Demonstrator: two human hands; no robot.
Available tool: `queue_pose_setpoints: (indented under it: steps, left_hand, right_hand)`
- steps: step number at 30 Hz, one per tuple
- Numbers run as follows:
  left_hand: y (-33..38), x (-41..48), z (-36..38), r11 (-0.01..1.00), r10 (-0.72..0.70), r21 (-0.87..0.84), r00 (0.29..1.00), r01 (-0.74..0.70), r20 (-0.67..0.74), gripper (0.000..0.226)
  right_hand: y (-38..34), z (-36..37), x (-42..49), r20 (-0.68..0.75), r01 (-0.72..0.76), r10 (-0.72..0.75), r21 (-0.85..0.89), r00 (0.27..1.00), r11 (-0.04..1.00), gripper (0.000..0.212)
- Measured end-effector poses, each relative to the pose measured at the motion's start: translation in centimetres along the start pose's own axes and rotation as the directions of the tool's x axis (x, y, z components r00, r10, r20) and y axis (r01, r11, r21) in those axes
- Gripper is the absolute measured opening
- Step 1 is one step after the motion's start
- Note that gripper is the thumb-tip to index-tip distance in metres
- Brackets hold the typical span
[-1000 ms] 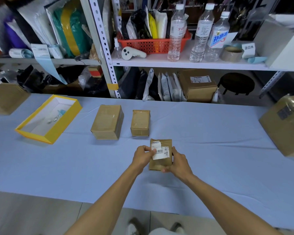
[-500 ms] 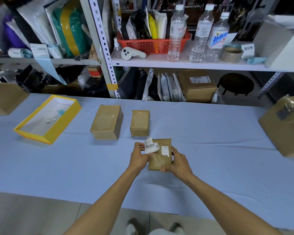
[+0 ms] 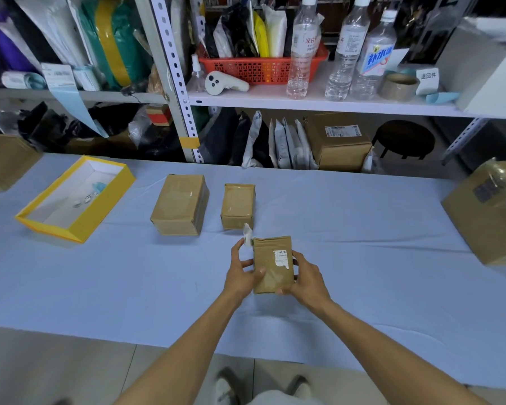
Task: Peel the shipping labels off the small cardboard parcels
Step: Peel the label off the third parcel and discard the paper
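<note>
Gripping parcel (image 3: 272, 267) w/ both hands over blue tablecloth (image 3: 362, 258); shelving (image 3: 319, 105) behind.

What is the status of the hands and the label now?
Left hand pinching torn label strip. Right hand steadying small parcel. Label remnant on parcel top. Nothing in the way.

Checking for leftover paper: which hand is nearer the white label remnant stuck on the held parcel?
Right. The right hand grips the parcel's edge beside the white label remnant; the left hand is at the opposite edge.
</note>
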State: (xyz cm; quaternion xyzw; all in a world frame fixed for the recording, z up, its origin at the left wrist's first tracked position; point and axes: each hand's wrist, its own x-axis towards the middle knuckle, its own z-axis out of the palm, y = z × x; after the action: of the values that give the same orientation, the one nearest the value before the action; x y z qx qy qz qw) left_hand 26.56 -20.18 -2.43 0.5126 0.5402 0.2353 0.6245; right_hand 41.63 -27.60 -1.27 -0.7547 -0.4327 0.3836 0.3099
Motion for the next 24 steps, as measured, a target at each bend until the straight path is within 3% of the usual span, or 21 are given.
queue_pose_setpoints:
  steps: [3, 8, 13, 20, 24]
  left_hand:
    - [0.3, 0.1, 0.3, 0.998, 0.030, 0.055, 1.000, -0.030, 0.005, 0.082]
    - [0.3, -0.1, -0.1, 0.993, 0.053, 0.102, 0.998, -0.055, 0.017, 0.080]
    - [0.8, -0.1, 0.5, 0.977, 0.147, 0.162, 0.988, -0.136, -0.056, 0.079]
    - [1.8, 0.6, 0.9, 0.976, 0.211, 0.089, 0.966, -0.199, -0.152, 0.084]
    - [1.5, 0.8, 0.9, 0.983, 0.178, 0.081, 0.973, -0.167, -0.150, 0.082]
  right_hand:
    - [0.2, -0.2, 0.0, -0.039, -0.010, 0.010, -0.012, 0.999, 1.000, 0.068]
    - [0.4, -0.5, 0.4, 0.002, -0.052, 0.052, -0.026, 0.999, 0.998, 0.072]
    - [0.3, -0.1, 0.6, 0.031, -0.044, 0.042, 0.069, 0.999, 0.997, 0.061]
    - [0.3, -0.2, 0.6, 0.036, -0.052, 0.050, 0.076, 0.998, 0.996, 0.063]
    - [0.4, -0.1, 0.4, 0.038, -0.040, 0.037, 0.082, 0.999, 0.996, 0.062]
